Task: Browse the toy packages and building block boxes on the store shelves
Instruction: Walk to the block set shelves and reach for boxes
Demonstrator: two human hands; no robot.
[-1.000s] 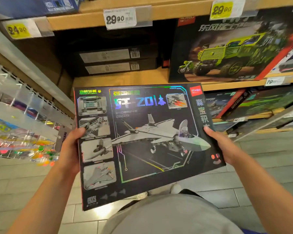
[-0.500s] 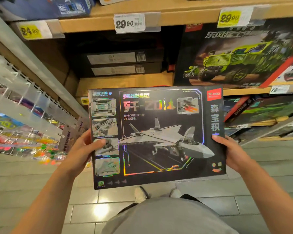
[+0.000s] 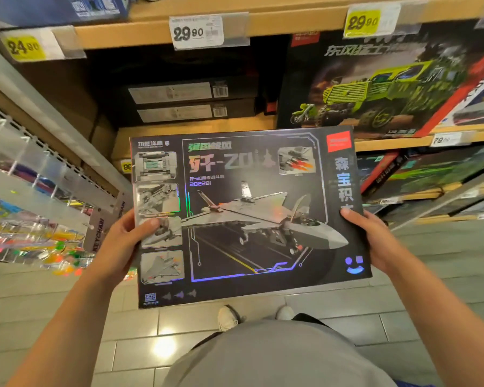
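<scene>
A large black building block box (image 3: 246, 216) with a grey jet fighter pictured on it is held flat-on in front of me, roughly level. My left hand (image 3: 123, 241) grips its left edge, thumb lying across the small side pictures. My right hand (image 3: 372, 238) grips the right edge, thumb on the front. Behind it on the wooden shelf (image 3: 196, 127) stands a box with a green truck (image 3: 380, 85), and two flat black boxes (image 3: 185, 103) lie stacked in the dark bay to the left.
Price tags (image 3: 197, 32) hang on the upper shelf edge. More boxes (image 3: 430, 174) fill the lower shelves at right. A rack of colourful keychains (image 3: 31, 233) juts out at left. Grey floor tiles and my shoes (image 3: 228, 317) show below.
The box has been raised and turned from tilted to nearly level. My left thumb has come round onto its front. The view has shifted slightly toward the shelves.
</scene>
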